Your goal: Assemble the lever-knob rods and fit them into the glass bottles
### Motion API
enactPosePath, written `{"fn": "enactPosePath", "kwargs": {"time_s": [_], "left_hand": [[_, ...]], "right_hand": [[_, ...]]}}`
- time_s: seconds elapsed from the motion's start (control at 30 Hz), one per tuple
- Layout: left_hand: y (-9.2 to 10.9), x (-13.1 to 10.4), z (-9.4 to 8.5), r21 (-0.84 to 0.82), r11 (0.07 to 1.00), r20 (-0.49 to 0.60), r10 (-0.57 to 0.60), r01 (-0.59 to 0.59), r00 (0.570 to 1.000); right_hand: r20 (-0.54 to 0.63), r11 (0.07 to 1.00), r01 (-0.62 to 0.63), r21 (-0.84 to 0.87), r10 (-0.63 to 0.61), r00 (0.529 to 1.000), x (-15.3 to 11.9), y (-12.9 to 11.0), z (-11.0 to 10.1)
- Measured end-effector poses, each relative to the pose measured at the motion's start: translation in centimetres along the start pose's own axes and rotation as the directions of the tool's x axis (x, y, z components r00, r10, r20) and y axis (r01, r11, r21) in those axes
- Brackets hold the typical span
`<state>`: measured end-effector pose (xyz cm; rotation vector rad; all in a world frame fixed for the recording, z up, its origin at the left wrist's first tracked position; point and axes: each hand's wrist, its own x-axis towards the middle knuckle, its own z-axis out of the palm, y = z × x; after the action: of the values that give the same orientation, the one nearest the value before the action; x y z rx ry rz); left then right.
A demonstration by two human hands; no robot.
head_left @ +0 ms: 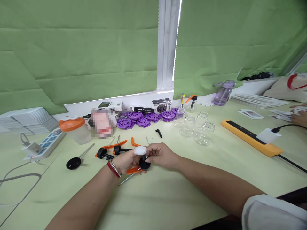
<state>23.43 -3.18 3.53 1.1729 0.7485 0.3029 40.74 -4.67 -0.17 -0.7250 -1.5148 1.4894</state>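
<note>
My left hand (pixel 127 161), its thumb tip wrapped in a white cover (pixel 140 150), is closed around an orange-and-black trigger spray head (pixel 144 164). The spray head's orange lever (pixel 133 170) and a thin metal tube stick out below the fingers. My right hand (pixel 164 155) pinches at its black upper part from the right; the exact contact is partly hidden by the fingers. Just beyond my hands lie two similar spray heads (pixel 102 153), a loose orange lever (pixel 135 142) and a small black elbow-shaped piece (pixel 158 133). A black round piece with a metal rod (pixel 74 163) rests to the left.
Several glass bottles (pixel 202 139) stand at right of centre, behind them an assembled sprayer (pixel 192 103). Purple plastic pieces (pixel 144 122) line the wall. A shaker cup (pixel 80 135) and power strips (pixel 249 140) flank the area. Another person's hand (pixel 299 118) shows far right.
</note>
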Motion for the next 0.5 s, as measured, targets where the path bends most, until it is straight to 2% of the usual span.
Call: {"fn": "enactPosePath", "kwargs": {"time_s": [0.27,0.5], "left_hand": [[0.45,-0.14,0.43,-0.021,1.000,0.013,0.016,-0.015,1.000],[0.23,-0.19,0.24,0.005,1.000,0.028,0.001,-0.001,1.000]], "right_hand": [[0.010,0.999,0.038,0.010,-0.038,0.999,0.00,-0.44,-0.13],[0.040,0.999,-0.001,0.036,-0.001,0.999,-0.03,-0.60,-0.46]]}}
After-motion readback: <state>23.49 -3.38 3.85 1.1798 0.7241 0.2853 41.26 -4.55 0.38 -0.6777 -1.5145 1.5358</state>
